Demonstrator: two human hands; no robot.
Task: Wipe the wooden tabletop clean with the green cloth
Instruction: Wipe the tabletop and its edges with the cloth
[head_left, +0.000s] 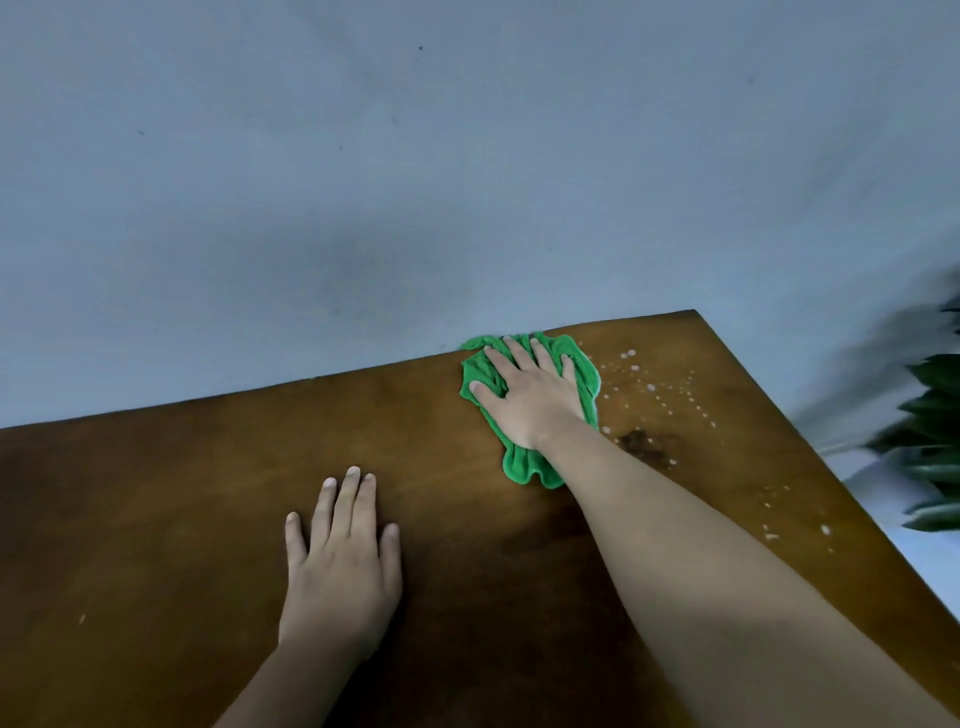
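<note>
A: Where are you, what's the surface?

B: Plain grey-blue wall (363, 182) fills the top half, and the wooden tabletop (156, 519) runs under it w/ its far edge against the wall, corner up at 1 o'clock. Dark leaves of a plant (935, 447) poke in at 3 o'clock, off the table's right edge, blurred.

A: And the cloth?

B: Green cloth (522, 467) is bunched at the far edge near that corner, about 1 o'clock from centre. My right hand (530, 395) lies flat on top of it, palm down, fingers spread & not curled, so I'm pressing it to the wood, not clutching it. Cloth sticks out past my fingertips toward the wall and behind my wrist toward me.

A: Left hand?

B: My left hand (343, 561) is flat on bare wood at roughly 7 o'clock, open, 4 fingers together pointing at the wall, holding nothing. Well apart from the cloth.

A: Any mess?

B: White droplets (654, 387) scattered just right of the cloth, more specks (771, 535) near the right edge at 4 o'clock. A dark stain (641, 444) sits beside my right wrist.
</note>
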